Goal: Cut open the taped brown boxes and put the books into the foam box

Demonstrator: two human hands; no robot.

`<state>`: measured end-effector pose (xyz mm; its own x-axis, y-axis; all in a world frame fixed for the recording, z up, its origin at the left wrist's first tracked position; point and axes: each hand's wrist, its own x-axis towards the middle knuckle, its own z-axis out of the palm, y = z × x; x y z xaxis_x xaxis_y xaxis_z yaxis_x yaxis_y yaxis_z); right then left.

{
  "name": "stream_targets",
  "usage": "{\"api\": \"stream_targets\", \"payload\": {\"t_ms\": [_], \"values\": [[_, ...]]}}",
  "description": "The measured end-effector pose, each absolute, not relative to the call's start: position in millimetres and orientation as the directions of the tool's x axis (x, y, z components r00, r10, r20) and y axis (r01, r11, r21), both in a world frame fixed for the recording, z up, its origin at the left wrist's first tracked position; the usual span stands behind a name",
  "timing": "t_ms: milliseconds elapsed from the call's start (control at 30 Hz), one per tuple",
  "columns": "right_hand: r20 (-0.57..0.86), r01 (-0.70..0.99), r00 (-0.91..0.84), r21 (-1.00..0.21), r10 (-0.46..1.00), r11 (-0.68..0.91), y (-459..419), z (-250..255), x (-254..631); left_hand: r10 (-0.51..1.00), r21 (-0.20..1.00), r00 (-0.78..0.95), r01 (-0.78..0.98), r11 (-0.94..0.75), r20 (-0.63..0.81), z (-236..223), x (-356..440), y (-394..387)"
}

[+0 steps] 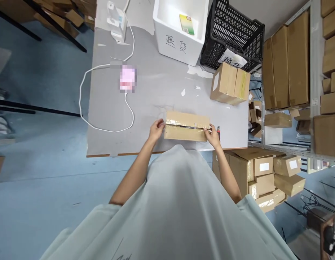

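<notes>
A flat cardboard box (186,125) lies near the front edge of the grey table (156,86), with clear tape along its top seam, which is split open in a dark slit. My left hand (157,129) grips the box's left end, fingers curled on it. My right hand (212,134) holds the right end, fingers bent against the cardboard. A small dark object shows just behind my right hand; I cannot make out what it is.
A second taped carton (230,83) sits at the table's right. Behind it are a black plastic crate (234,34) and a white foam bin (180,32). A white cable (102,97) loops over the left side. Shelves with cartons (289,68) stand right; more cartons (264,180) lie below.
</notes>
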<state>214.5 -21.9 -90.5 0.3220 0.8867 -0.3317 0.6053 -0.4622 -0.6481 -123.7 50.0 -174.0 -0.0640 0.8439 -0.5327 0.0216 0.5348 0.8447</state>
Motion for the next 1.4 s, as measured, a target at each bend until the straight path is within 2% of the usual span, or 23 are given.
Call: {"api": "stream_targets", "payload": {"t_ms": [67, 133, 233, 333, 400, 567, 733, 867, 1000, 1233, 1400], "values": [[-0.286, 0.637, 0.313, -0.644, 0.906, -0.424, -24, -89, 213, 0.903, 0.899, -0.139, 0.117, 0.422, -0.406, -155, -133, 40], [-0.211, 0.683, 0.286, -0.639, 0.935, -0.353, -22, -84, 214, 0.973, 0.937, -0.117, 0.270, 0.222, -0.197, -130, -135, 29], [-0.122, 0.786, 0.160, -0.584, 0.979, -0.202, -9, -76, 214, 0.986, 0.859, 0.153, 0.494, -0.135, 0.067, -94, -122, 19], [-0.142, 0.877, 0.002, -0.474, 0.990, -0.070, 10, -69, 212, 0.903, 0.709, 0.420, 0.611, -0.352, 0.087, -75, -102, 17], [-0.190, 0.917, -0.092, -0.398, 0.977, 0.009, 23, -64, 210, 0.863, 0.632, 0.503, 0.655, -0.414, 0.043, -72, -95, 18], [-0.277, 0.933, -0.295, -0.291, 0.915, 0.213, 40, -57, 208, 0.828, 0.520, 0.560, 0.719, -0.461, -0.039, -76, -96, 15], [-0.270, 0.890, -0.423, -0.301, 0.865, 0.341, 49, -55, 211, 0.838, 0.478, 0.542, 0.753, -0.452, -0.061, -68, -96, 11], [-0.208, 0.891, -0.347, -0.378, 0.914, 0.253, 75, -56, 218, 0.814, 0.499, 0.580, 0.717, -0.487, -0.040, -63, -93, -4], [-0.164, 0.896, -0.225, -0.423, 0.961, 0.137, 120, -69, 219, 0.766, 0.545, 0.635, 0.679, -0.492, -0.101, -73, -92, -33], [-0.255, 0.896, -0.174, -0.442, 0.951, 0.045, 157, -105, 211, 0.766, 0.525, 0.617, 0.719, -0.455, -0.180, -91, -90, -59], [-0.022, 0.891, -0.116, -0.444, 0.993, 0.095, 125, -92, 198, 0.774, 0.608, 0.589, 0.709, -0.357, -0.233, -87, -90, -42]]}}
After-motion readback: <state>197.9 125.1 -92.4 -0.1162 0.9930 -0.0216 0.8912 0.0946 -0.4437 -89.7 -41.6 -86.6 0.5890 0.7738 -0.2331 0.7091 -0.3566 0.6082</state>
